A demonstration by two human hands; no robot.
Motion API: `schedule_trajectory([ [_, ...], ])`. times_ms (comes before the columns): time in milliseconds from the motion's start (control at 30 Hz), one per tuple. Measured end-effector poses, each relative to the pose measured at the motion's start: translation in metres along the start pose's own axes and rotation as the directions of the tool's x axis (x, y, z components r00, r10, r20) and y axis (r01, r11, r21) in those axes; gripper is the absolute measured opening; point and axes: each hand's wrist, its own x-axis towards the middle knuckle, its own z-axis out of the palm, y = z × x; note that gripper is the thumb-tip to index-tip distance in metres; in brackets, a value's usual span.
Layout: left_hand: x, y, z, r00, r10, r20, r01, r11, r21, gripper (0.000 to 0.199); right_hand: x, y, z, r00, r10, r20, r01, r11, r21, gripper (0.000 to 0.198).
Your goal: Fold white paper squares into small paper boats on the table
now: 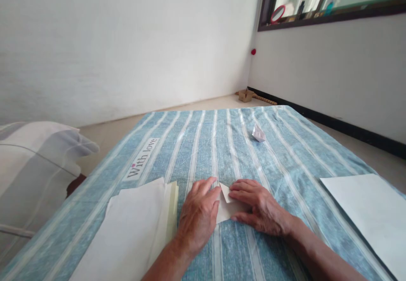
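A small sheet of white folded paper (226, 210) lies on the blue striped cloth in front of me, with a pointed flap standing up near its top. My left hand (200, 207) holds the paper's left edge, thumb and fingertips bent against it. From the other side, my right hand (258, 205) has its fingers pressed on the flap and its thumb at the lower right edge. Both hands cover part of the paper, so its full outline is hidden. Farther off on the cloth stands a folded paper boat (259, 133).
A stack of white and yellowish paper sheets (133, 226) lies to my left, and more white sheets (368, 213) to my right. The striped cloth (196, 154) covers the table. A cloth-draped thing (38, 166) stands at far left; a cardboard box (245, 95) is on the floor behind.
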Motion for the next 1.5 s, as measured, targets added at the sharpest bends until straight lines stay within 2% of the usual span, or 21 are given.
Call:
schedule_trajectory([
  [100, -0.001, -0.001, 0.0, 0.981, 0.174, 0.089, -0.177, 0.984, 0.03, 0.034, -0.002, 0.001, 0.0, 1.0, 0.002, 0.025, -0.002, 1.0, -0.013, 0.03],
  [200, -0.004, -0.004, 0.001, 0.959, 0.214, 0.185, -0.227, 0.972, 0.054, 0.037, -0.002, 0.001, -0.001, 0.999, 0.02, 0.036, -0.019, 0.999, -0.03, 0.028],
  [367, -0.011, -0.016, 0.004, 0.953, 0.233, 0.192, -0.236, 0.972, -0.006, 0.042, -0.002, 0.003, -0.004, 0.997, 0.032, 0.077, -0.033, 0.999, 0.011, 0.026],
  [500, -0.011, -0.023, 0.001, 0.946, 0.249, 0.209, -0.235, 0.968, -0.089, 0.035, -0.004, 0.007, -0.004, 0.998, 0.006, 0.056, -0.008, 0.999, 0.039, 0.028],
  [667, -0.01, -0.022, -0.005, 0.93, 0.251, 0.268, -0.229, 0.967, -0.111, 0.046, -0.004, 0.008, -0.004, 0.999, -0.022, 0.049, 0.019, 0.998, 0.06, 0.034],
  [1100, -0.009, -0.027, -0.003, 0.929, 0.311, 0.198, -0.279, 0.944, -0.174, 0.041, -0.005, 0.015, -0.005, 0.999, -0.031, 0.033, 0.025, 0.986, 0.163, 0.031],
  [1500, -0.009, -0.027, -0.004, 0.921, 0.329, 0.207, -0.303, 0.942, -0.147, 0.042, -0.006, 0.016, -0.008, 0.999, -0.03, 0.038, 0.021, 0.978, 0.207, 0.03],
])
